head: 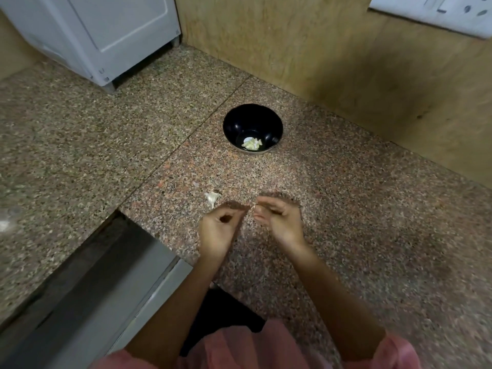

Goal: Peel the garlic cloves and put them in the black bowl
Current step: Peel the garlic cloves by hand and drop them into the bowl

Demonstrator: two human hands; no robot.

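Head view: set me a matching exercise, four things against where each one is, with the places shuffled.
Things:
1. black bowl
2. peeled cloves
3. loose garlic piece
4. white appliance

Places:
A. on the counter, just beyond the left hand
B. at the back left of the counter
C. in the bottom of the bowl
D. on the counter, near the wooden wall

Pairs: 1-D, 2-C, 3-A, 4-B.
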